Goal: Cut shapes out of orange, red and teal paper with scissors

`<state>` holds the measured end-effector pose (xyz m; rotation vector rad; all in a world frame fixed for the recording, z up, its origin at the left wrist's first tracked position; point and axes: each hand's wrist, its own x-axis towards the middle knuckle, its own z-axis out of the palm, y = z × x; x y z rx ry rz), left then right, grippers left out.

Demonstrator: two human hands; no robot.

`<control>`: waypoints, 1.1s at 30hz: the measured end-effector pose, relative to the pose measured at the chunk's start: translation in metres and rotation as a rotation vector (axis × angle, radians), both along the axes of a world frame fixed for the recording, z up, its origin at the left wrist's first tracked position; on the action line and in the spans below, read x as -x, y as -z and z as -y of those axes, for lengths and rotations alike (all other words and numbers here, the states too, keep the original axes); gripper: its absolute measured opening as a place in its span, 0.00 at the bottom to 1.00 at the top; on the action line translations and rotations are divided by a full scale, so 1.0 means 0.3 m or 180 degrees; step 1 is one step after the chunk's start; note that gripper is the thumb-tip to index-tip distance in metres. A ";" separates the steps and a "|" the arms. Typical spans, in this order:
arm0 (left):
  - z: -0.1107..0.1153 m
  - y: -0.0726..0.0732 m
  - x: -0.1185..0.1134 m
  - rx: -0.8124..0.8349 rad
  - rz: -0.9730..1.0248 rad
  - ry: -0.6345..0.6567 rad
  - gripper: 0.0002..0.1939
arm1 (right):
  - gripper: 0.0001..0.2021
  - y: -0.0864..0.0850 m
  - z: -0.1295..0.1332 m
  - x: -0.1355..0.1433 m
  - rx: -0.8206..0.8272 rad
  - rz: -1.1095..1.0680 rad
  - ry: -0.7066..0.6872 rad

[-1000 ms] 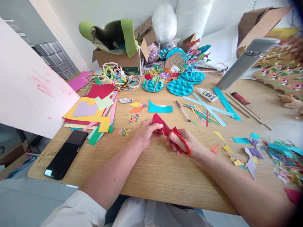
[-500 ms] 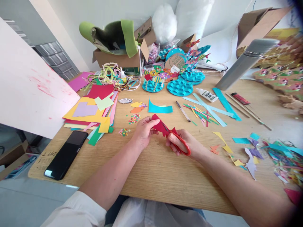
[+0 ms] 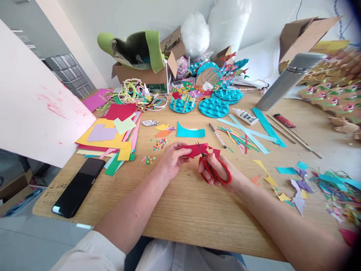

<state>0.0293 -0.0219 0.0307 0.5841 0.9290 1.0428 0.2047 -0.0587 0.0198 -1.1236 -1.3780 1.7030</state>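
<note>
My left hand (image 3: 172, 158) pinches a piece of red paper (image 3: 194, 150) between thumb and fingers, above the middle of the table. My right hand (image 3: 216, 169) is wrapped round the handles of red scissors (image 3: 225, 177). Their dark blades are parted and lie at the paper, whose right part has a jagged, partly cut outline. Just beyond the hands rests a curved blue paper piece (image 3: 190, 130). Fish-shaped paper cutouts (image 3: 163, 131) and small heaps of coloured paper dots (image 3: 160, 144) lie to the left of it.
A stack of coloured paper (image 3: 96, 139) and a phone (image 3: 79, 186) lie left. Behind are blue egg-tray discs (image 3: 213, 108). A pen (image 3: 217, 135), a glue bottle (image 3: 246, 116), paper strips (image 3: 249, 135) and a grey flask (image 3: 290, 81) lie or stand right, with paper scraps (image 3: 299, 195) nearer.
The red paper has turned to lie more level and shows more of its length. The scissors' blades have opened wider, and my right hand has shifted slightly right.
</note>
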 end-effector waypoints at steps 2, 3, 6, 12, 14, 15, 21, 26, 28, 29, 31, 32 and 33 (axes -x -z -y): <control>0.005 -0.002 -0.002 -0.0069 -0.0117 0.0124 0.17 | 0.34 0.000 0.000 0.001 0.0059 -0.0048 0.0025; 0.007 -0.002 -0.004 -0.0120 -0.0173 0.0180 0.16 | 0.34 -0.003 0.000 0.003 0.0087 -0.0043 0.0039; 0.013 -0.002 -0.009 -0.0233 -0.0279 0.0276 0.13 | 0.35 -0.014 0.002 0.008 0.0148 0.0033 0.0064; 0.014 -0.001 -0.010 -0.0310 -0.0314 0.0283 0.14 | 0.36 -0.026 0.004 0.013 0.0135 0.0207 0.0028; 0.012 0.000 -0.009 -0.0307 -0.0344 0.0260 0.16 | 0.36 -0.036 0.004 0.016 0.0068 0.0291 -0.0006; 0.012 0.000 -0.008 -0.0300 -0.0373 0.0233 0.15 | 0.36 -0.043 0.004 0.017 0.0045 0.0358 -0.0021; 0.012 0.002 -0.011 -0.0291 -0.0454 0.0161 0.14 | 0.35 -0.064 0.007 0.022 -0.0001 0.0627 -0.0035; 0.012 0.001 -0.015 -0.0187 -0.0295 0.0092 0.15 | 0.36 -0.056 0.006 0.019 0.0009 0.0598 -0.0048; 0.011 0.004 -0.017 -0.0159 -0.0260 0.0048 0.16 | 0.37 -0.056 0.005 0.019 0.0012 0.0582 -0.0047; 0.011 0.005 -0.018 -0.0150 -0.0254 0.0033 0.17 | 0.37 -0.057 0.005 0.019 0.0010 0.0576 -0.0052; 0.010 0.007 -0.020 -0.0140 -0.0241 0.0013 0.17 | 0.37 -0.059 0.004 0.019 0.0000 0.0570 -0.0075; 0.011 0.007 -0.020 -0.0140 -0.0232 0.0008 0.17 | 0.37 -0.060 0.004 0.019 0.0000 0.0571 -0.0084; 0.011 0.007 -0.021 -0.0144 -0.0223 0.0007 0.16 | 0.37 -0.060 0.004 0.019 0.0006 0.0572 -0.0091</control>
